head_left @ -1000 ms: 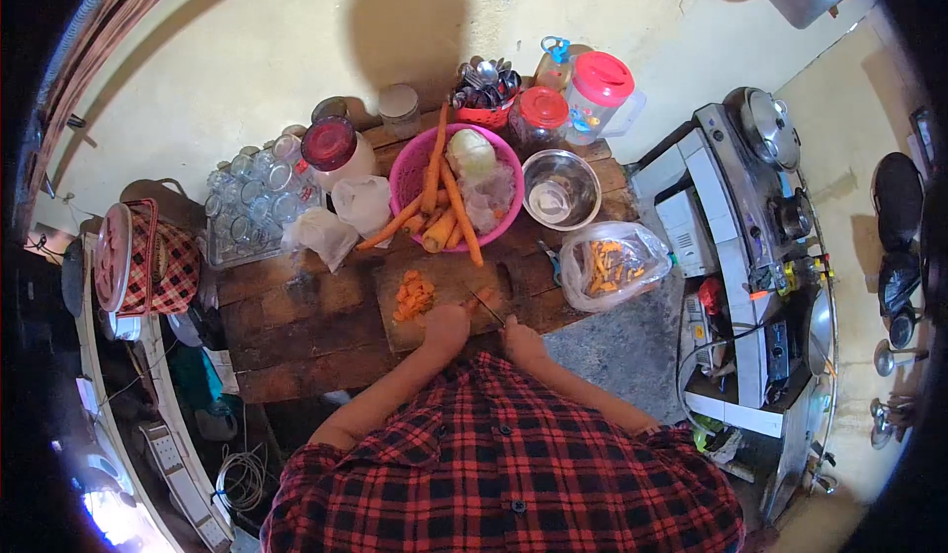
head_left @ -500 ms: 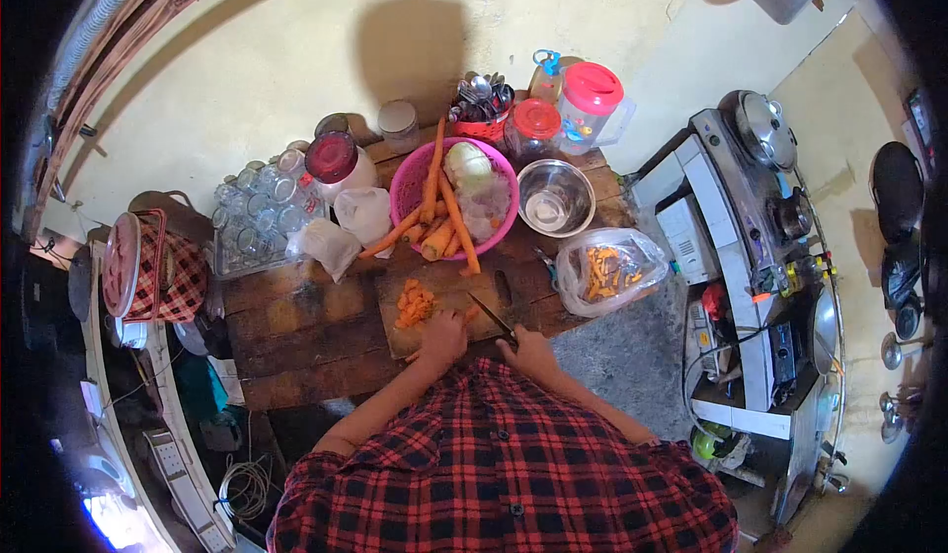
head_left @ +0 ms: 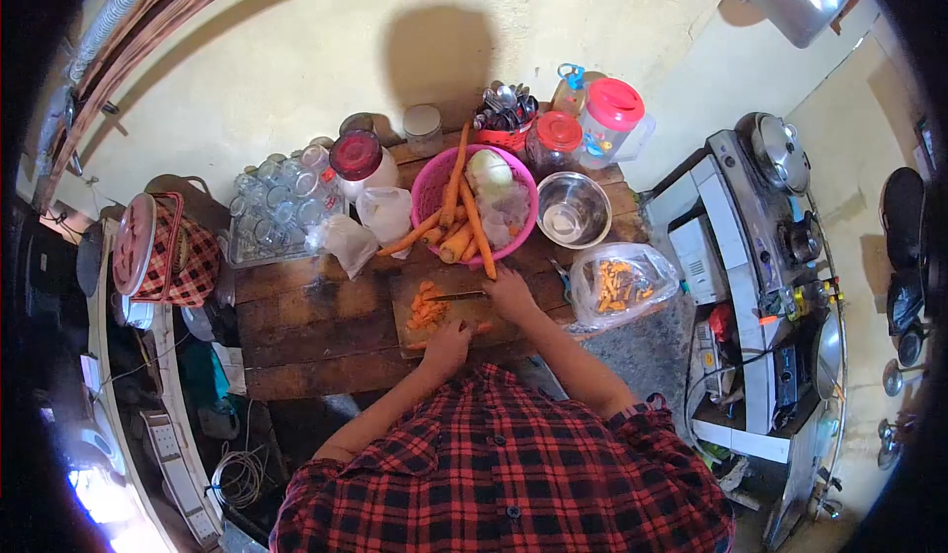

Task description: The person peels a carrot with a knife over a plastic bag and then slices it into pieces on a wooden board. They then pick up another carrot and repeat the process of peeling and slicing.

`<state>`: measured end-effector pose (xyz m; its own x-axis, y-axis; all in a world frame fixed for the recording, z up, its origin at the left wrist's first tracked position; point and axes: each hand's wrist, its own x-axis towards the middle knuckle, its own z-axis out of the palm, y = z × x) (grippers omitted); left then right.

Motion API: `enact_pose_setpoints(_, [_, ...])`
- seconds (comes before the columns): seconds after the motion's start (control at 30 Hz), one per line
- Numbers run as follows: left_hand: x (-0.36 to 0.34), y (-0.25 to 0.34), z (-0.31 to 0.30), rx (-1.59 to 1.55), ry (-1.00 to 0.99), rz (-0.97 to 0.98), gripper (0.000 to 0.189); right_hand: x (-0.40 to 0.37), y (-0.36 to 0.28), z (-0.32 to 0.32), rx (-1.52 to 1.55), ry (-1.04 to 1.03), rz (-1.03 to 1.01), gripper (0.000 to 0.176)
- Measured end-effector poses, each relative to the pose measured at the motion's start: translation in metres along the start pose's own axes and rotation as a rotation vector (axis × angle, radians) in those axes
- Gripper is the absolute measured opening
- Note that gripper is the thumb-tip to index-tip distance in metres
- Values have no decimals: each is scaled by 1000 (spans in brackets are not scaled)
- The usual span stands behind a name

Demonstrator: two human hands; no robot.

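Observation:
My right hand [head_left: 509, 296] is closed around the handle of a knife [head_left: 459, 296]. Its blade points left across the wooden cutting board [head_left: 471, 312], by a pile of chopped carrot [head_left: 425, 311]. On the near side of the board, my left hand [head_left: 448, 348] has its fingers closed on a carrot piece [head_left: 483, 327], whose end sticks out on the right. Just beyond the board stands a pink basket [head_left: 423, 180] holding whole carrots [head_left: 452, 193], a pale round vegetable [head_left: 489, 170] and a clear plastic bag.
Right of the basket are a steel bowl [head_left: 574, 210] and a plastic bag of orange peelings [head_left: 622, 284]. Glasses on a tray [head_left: 281, 202], white bags [head_left: 348, 245], jars and a pitcher [head_left: 610, 118] line the back. A stove [head_left: 755, 193] stands at right.
My right hand has moved forward with the knife, whose blade has swung to lie leftward over the board beside the chopped carrot. My left hand has shifted slightly nearer to me. The view has shifted.

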<state>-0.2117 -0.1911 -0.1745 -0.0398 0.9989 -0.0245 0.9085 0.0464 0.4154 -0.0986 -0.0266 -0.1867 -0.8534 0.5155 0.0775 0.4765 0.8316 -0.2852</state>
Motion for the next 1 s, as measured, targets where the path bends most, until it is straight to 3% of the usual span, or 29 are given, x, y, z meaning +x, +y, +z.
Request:
enact_pose_setpoints(0.07, [-2, -6, 11, -38, 7, -6, 23, 2, -10, -13, 94, -225, 105, 14])
enact_pose_setpoints(0.17, [-3, -5, 16, -121, 95, 46, 21, 1, -13, -1, 213, -338, 113, 14])
enact_pose_setpoints(0.2, [-3, 1, 7, -132, 35, 14, 21, 1, -17, -2, 212, -338, 115, 14])
enact_pose_setpoints(0.27, [-1, 4, 2, -143, -28, -15, 22, -2, -25, -4, 158, -124, -133, 19])
enact_pose_setpoints(0.4, [5, -4, 15, -159, 71, 80, 24, -7, -29, -2, 42, -53, -165, 24])
enact_pose_setpoints(0.43, [6, -1, 14, -176, 151, 83, 25, -15, -29, -11, 108, -16, -132, 25])
enact_pose_setpoints(0.7, [32, 7, 13, -249, 150, 8, 27, -97, -10, -51, 232, 61, 149, 29])
enact_pose_setpoints(0.77, [41, 11, 12, -225, 114, -33, 27, -111, -16, -60, 320, 37, 337, 29])
enact_pose_setpoints(0.9, [48, 19, 5, -208, 145, -58, 25, -134, -10, -41, 437, 55, 339, 28])
enact_pose_setpoints(1.0, [48, 19, 2, -94, 120, -70, 25, -141, -12, -34, 395, -36, 456, 25])
